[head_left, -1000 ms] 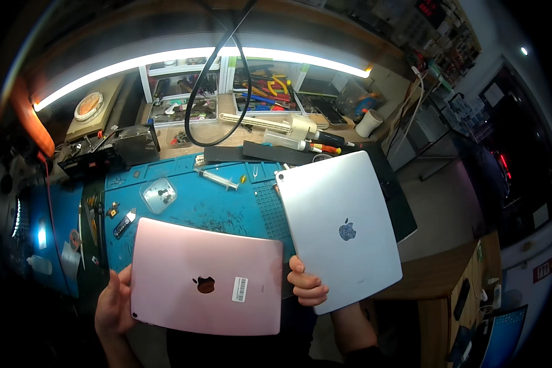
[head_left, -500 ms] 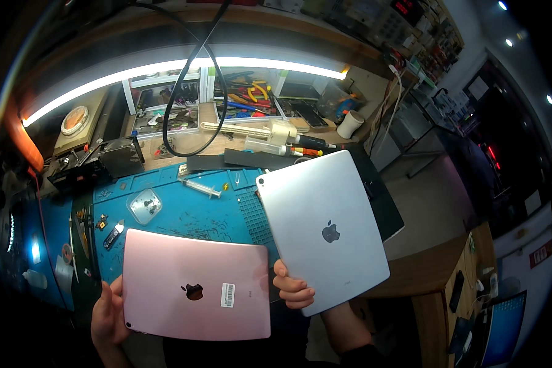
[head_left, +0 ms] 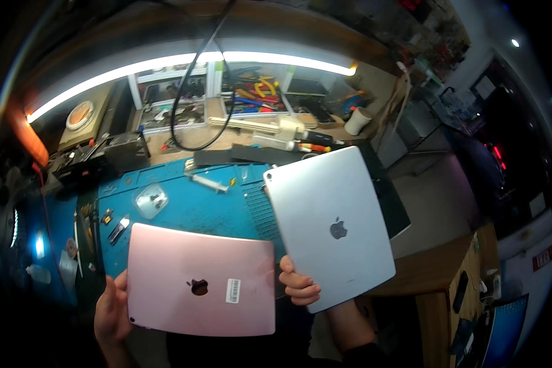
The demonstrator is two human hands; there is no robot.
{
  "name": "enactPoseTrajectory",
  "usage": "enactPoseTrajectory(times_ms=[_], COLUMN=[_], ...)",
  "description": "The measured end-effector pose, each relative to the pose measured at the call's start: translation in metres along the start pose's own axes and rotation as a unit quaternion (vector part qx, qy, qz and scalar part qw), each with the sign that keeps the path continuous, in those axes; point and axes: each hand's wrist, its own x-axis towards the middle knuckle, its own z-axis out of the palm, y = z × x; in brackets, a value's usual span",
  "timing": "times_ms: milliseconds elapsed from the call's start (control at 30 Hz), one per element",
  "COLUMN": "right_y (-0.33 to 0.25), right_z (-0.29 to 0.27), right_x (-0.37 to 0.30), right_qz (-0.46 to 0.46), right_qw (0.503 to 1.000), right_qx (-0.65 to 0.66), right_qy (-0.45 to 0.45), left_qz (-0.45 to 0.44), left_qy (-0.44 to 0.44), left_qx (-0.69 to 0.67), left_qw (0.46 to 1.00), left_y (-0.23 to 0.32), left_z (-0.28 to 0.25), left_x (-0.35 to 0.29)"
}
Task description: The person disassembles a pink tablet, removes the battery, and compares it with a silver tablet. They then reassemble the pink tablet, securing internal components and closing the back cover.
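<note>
My left hand (head_left: 111, 310) grips the left edge of a pink tablet (head_left: 172, 276), held lengthwise with its back facing me and a white barcode sticker on it. My right hand (head_left: 299, 286) is closed round the lower left edge of a silver tablet (head_left: 325, 202), held upright and slightly tilted, also back side toward me. The two tablets are side by side above the front of the bench, the silver one higher and to the right. Most of the fingers of both hands are hidden behind the tablets.
A blue work mat (head_left: 196, 211) covers the bench, bearing a clear plastic dish (head_left: 151, 201), a syringe (head_left: 210, 183) and a utility knife (head_left: 119, 229). Tool trays (head_left: 254, 98) stand behind, under a bright tube light (head_left: 165, 69). A black cable (head_left: 175, 116) hangs in front; a wooden desk (head_left: 435, 264) is at right.
The whole view has shifted a little, so the bench appears slightly further right. Both tablets stay in my hands in nearly the same pose.
</note>
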Motion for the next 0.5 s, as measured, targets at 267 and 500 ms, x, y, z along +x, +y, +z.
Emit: enactPoseTrajectory(times_ms=[267,500], right_y=[0.002,-0.005], right_z=[0.013,0.016], right_x=[-0.017,-0.016], right_qz=[-0.018,-0.018], right_qw=[0.997,0.994], right_qx=[-0.06,-0.08], right_qy=[0.052,0.066], left_qz=[-0.061,-0.068], left_qy=[-0.113,-0.107], left_qx=[-0.012,-0.045], left_qw=[0.992,0.991], left_y=[0.008,0.01], left_z=[-0.022,-0.007], left_x=[0.011,0.008])
